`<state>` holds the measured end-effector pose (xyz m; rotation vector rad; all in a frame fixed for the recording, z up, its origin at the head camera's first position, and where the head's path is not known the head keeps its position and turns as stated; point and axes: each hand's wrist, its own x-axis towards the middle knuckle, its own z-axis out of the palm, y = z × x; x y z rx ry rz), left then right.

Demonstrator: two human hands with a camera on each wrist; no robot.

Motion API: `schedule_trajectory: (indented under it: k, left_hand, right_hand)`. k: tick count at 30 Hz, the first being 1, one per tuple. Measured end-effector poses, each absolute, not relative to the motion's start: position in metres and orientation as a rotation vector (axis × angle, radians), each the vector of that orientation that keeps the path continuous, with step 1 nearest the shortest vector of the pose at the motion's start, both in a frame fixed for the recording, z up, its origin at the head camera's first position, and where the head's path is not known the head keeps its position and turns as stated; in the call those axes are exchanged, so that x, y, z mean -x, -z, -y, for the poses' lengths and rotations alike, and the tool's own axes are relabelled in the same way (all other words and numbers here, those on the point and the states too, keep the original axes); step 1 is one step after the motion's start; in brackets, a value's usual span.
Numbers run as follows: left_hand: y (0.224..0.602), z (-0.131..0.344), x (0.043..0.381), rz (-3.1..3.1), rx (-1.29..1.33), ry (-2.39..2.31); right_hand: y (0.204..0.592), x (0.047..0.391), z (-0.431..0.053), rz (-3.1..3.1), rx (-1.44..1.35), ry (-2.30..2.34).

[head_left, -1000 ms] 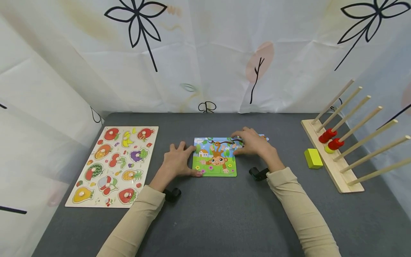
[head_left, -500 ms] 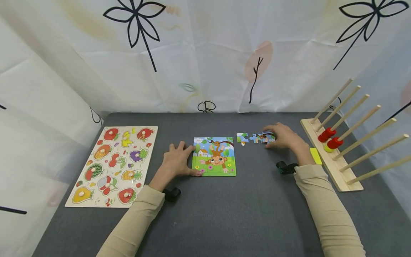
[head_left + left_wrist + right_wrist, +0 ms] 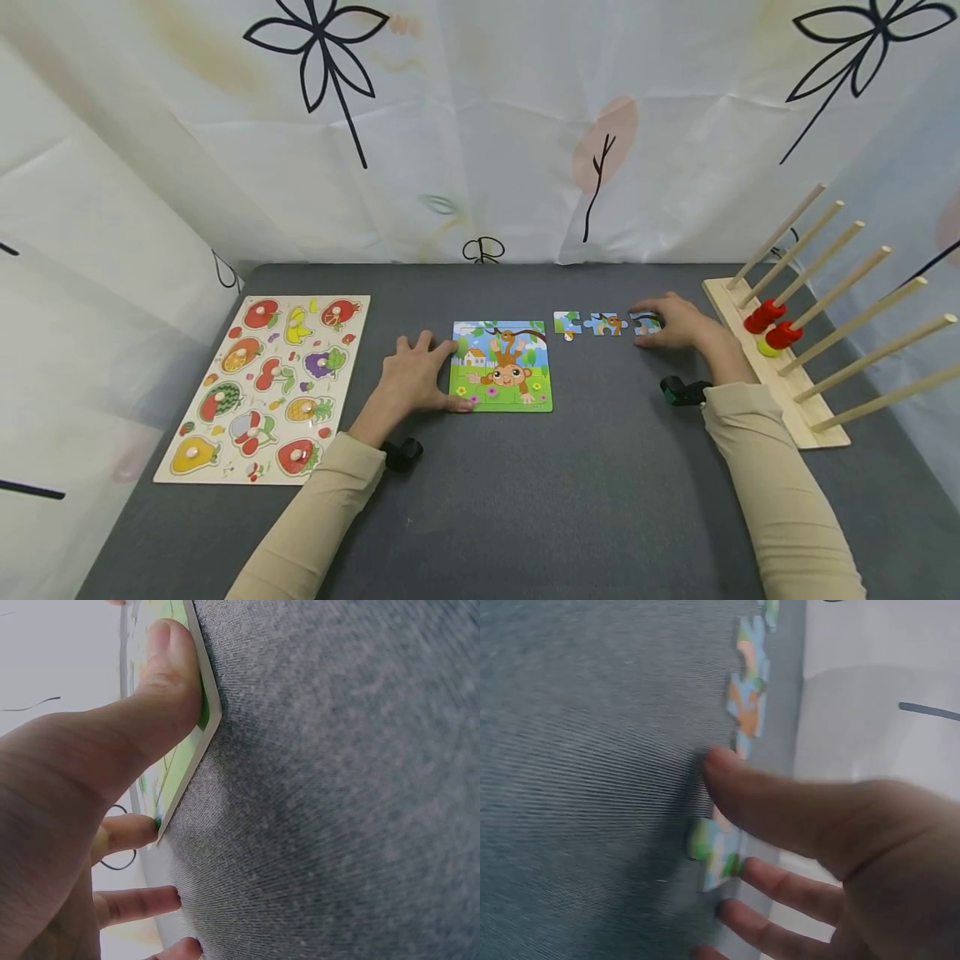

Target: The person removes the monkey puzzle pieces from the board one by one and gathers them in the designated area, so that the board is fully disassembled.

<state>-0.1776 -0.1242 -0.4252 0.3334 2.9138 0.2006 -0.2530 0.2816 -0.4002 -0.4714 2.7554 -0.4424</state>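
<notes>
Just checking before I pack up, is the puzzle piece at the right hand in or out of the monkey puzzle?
Out: the puzzle piece at the right hand is apart from the monkey puzzle, with two loose pieces between.

Fingers (image 3: 793, 892) touching puzzle piece (image 3: 718, 847); other pieces (image 3: 746, 706) on grey surface (image 3: 570, 750).

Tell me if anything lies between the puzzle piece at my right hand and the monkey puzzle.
Yes: the middle loose piece and the left loose piece lie in a row on the tabletop between the puzzle piece at your right hand and the monkey puzzle. I see nothing else there.
</notes>
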Motion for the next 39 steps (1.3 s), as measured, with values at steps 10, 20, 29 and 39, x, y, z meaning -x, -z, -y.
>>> schedule_trajectory:
  k: [10, 20, 29, 39]
  left_hand:
    - [0.425, 0.124, 0.178, -2.914, -0.333, -0.191]
    - [0.425, 0.124, 0.179, -2.917, -0.326, -0.181]
    - [0.426, 0.125, 0.178, -2.916, -0.324, -0.178]
    - [0.426, 0.125, 0.177, -2.917, -0.323, -0.2]
  right_hand:
    - [0.406, 0.249, -0.28, -2.821, 0.445, 0.468]
    - [0.404, 0.241, -0.257, -2.831, 0.387, 0.621]
    - [0.403, 0.232, -0.232, -2.832, 0.461, 0.677]
    - [0.401, 0.225, -0.196, -2.811, 0.572, 0.782]
